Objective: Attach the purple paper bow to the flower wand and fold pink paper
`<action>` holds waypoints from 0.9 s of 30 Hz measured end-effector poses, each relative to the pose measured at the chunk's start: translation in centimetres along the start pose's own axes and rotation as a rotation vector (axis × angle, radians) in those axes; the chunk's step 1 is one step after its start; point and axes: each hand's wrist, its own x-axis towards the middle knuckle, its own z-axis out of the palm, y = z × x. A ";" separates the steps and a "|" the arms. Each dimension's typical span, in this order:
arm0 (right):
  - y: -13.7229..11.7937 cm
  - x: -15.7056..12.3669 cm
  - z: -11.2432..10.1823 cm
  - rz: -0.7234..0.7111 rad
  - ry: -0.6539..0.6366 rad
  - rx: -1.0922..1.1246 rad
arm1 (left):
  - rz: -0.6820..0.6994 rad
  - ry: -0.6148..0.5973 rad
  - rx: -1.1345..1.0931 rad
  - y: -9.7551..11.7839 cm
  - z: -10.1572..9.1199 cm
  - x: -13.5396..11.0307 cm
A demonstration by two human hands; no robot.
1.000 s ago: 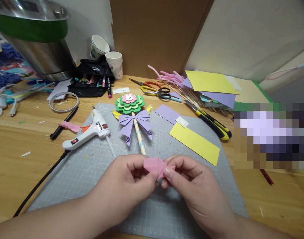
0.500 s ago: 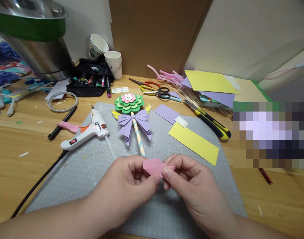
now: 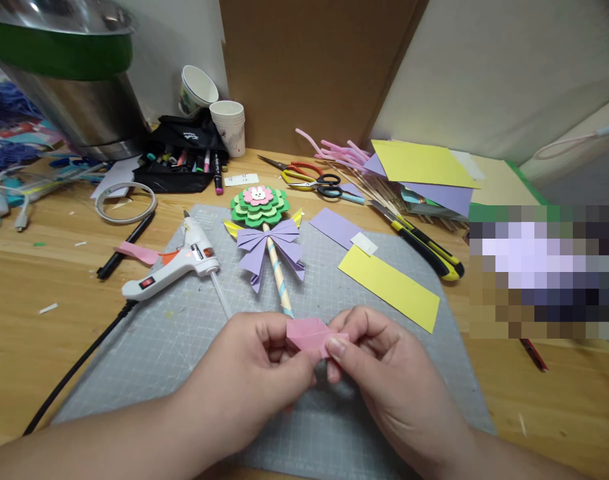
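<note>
A small folded pink paper piece (image 3: 308,333) is pinched between both hands just above the grey cutting mat (image 3: 184,340). My left hand (image 3: 254,377) grips its left side with fingers curled. Its right end is pinched between the thumb and fingers of my right hand (image 3: 384,373). Just beyond the hands lies a paper flower on a striped stick (image 3: 264,233), with green layered petals, a pink centre and a purple bow.
A white hot glue gun (image 3: 172,267) lies on the mat's left, its black cord trailing left. A yellow paper strip (image 3: 389,287), purple paper (image 3: 337,227), utility knife (image 3: 424,247), scissors (image 3: 309,180), paper sheets (image 3: 424,170), marker case (image 3: 184,163), paper cups (image 3: 229,127) and tape ring (image 3: 127,203) surround it.
Both hands keep working the pink paper in place; only the fingers shift slightly. Nothing else has moved.
</note>
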 end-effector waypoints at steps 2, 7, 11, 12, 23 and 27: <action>-0.1 0.0 0.0 -0.002 0.012 -0.025 | 0.006 0.002 -0.004 0.0 0.0 0.0; -0.1 0.1 0.1 -0.001 0.046 -0.084 | 0.081 0.005 -0.017 -0.2 0.1 0.0; 0.3 0.1 -0.1 -0.006 0.054 -0.096 | 0.153 0.022 -0.038 -0.3 0.4 0.1; 0.4 0.1 -0.2 -0.002 0.051 -0.087 | 0.151 0.032 -0.036 -0.3 0.5 0.1; 0.5 0.0 -0.2 0.012 0.014 0.047 | 0.095 0.032 -0.004 -0.3 0.1 -0.3; 0.5 0.0 -0.2 0.017 -0.007 0.077 | 0.065 0.013 0.021 -0.3 0.0 -0.2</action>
